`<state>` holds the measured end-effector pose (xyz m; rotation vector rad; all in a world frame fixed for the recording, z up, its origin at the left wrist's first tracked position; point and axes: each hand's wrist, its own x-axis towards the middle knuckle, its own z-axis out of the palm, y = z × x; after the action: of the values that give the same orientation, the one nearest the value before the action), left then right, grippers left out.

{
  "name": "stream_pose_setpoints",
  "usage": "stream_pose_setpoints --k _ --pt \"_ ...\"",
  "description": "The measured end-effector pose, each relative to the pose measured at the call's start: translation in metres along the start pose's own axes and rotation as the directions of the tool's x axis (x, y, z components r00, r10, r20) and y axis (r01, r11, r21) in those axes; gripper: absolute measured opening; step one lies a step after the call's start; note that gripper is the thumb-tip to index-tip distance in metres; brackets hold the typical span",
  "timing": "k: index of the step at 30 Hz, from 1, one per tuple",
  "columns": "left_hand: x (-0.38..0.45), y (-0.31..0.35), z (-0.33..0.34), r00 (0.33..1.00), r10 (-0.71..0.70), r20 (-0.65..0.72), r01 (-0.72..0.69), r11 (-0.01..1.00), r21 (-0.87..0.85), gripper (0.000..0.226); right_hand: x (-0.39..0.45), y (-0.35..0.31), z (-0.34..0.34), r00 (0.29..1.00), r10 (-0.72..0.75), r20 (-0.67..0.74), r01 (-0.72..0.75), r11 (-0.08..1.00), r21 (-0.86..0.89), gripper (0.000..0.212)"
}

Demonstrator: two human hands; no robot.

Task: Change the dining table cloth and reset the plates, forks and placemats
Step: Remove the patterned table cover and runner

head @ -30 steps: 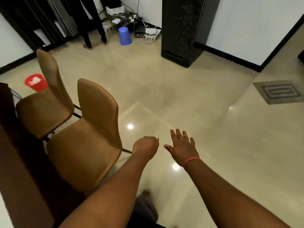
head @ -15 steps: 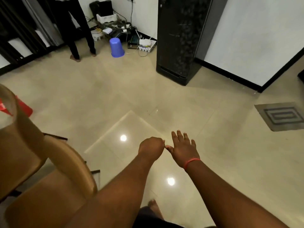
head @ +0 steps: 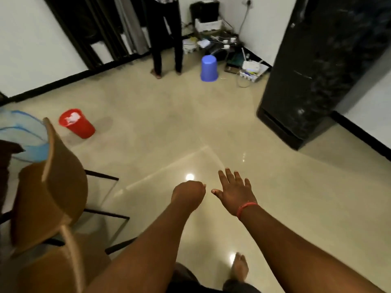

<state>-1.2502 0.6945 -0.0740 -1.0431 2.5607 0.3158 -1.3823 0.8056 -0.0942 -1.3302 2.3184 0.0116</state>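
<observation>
Both hands hover over bare floor, left hand [head: 189,192] fisted empty, right hand [head: 234,191] spread flat.

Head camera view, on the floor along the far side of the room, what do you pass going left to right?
Red bucket → standing person's legs → blue bucket upside down → white tray with cables → black fridge.

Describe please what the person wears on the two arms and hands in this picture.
Both forearms are bare, with no sleeves in view. The right hand has a thin red-orange band around its wrist. The left hand shows no band, ring or watch. No gloves on either hand.
</observation>
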Motion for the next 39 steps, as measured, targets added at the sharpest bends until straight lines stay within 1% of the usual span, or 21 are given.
stream_pose_setpoints --k 3,6,8,11,14,17,18,21,23,27,29,31,34,37,39 --pt "0.043 -0.036 -0.034 0.989 -0.134 -0.064 0.130 0.990 -0.060 0.046 0.082 -0.022 -0.044 0.995 -0.101 0.018 0.101 0.995 -0.010 0.075" --pt "0.073 -0.076 -0.052 0.970 -0.233 -0.068 0.227 0.970 -0.082 0.041 0.142 -0.057 -0.061 0.979 -0.202 0.039 0.204 0.978 -0.039 0.074" --pt "0.101 -0.115 -0.066 0.948 -0.308 -0.076 0.298 0.947 -0.118 0.045 0.192 -0.090 -0.074 0.961 -0.268 0.061 0.272 0.960 -0.067 0.074" --pt "0.145 -0.183 -0.079 0.923 -0.371 -0.106 0.353 0.923 -0.155 0.047 0.264 -0.149 -0.087 0.937 -0.342 0.072 0.348 0.932 -0.099 0.074" --pt "0.187 -0.247 -0.094 0.915 -0.399 -0.062 0.385 0.908 -0.168 0.047 0.327 -0.206 -0.101 0.916 -0.387 0.108 0.399 0.908 -0.127 0.075" --pt "0.226 -0.312 -0.123 0.904 -0.428 -0.002 0.421 0.890 -0.176 0.047 0.393 -0.265 -0.125 0.900 -0.426 0.092 0.435 0.888 -0.146 0.076" --pt "0.238 -0.332 -0.133 0.895 -0.446 -0.013 0.437 0.881 -0.184 0.048 0.412 -0.282 -0.133 0.896 -0.436 0.078 0.443 0.885 -0.140 0.075" --pt "0.271 -0.384 -0.158 0.872 -0.488 -0.034 0.472 0.859 -0.200 0.048 0.463 -0.326 -0.154 0.873 -0.480 0.088 0.488 0.860 -0.149 0.076" --pt "0.299 -0.421 -0.170 0.854 -0.519 -0.044 0.499 0.840 -0.212 0.048 0.503 -0.353 -0.162 0.853 -0.518 0.068 0.522 0.838 -0.160 0.078" --pt "0.354 -0.487 -0.189 0.817 -0.576 -0.019 0.560 0.801 -0.211 0.047 0.590 -0.405 -0.178 0.819 -0.570 0.066 0.571 0.799 -0.189 0.083" --pt "0.377 -0.517 -0.197 0.778 -0.628 0.019 0.613 0.752 -0.242 0.047 0.634 -0.432 -0.183 0.795 -0.598 0.096 0.604 0.768 -0.212 0.083" --pt "0.394 -0.553 -0.210 0.721 -0.688 0.077 0.676 0.675 -0.297 0.047 0.676 -0.468 -0.190 0.764 -0.625 0.163 0.645 0.737 -0.199 0.082" --pt "0.412 -0.606 -0.233 0.627 -0.770 0.114 0.751 0.560 -0.350 0.047 0.728 -0.524 -0.209 0.675 -0.705 0.216 0.737 0.632 -0.242 0.082" --pt "0.427 -0.657 -0.249 0.559 -0.821 0.115 0.784 0.479 -0.394 0.047 0.777 -0.593 -0.228 0.622 -0.743 0.248 0.782 0.572 -0.248 0.081" --pt "0.430 -0.687 -0.249 0.511 -0.848 0.141 0.808 0.418 -0.415 0.046 0.796 -0.636 -0.229 0.558 -0.788 0.260 0.827 0.503 -0.252 0.080"
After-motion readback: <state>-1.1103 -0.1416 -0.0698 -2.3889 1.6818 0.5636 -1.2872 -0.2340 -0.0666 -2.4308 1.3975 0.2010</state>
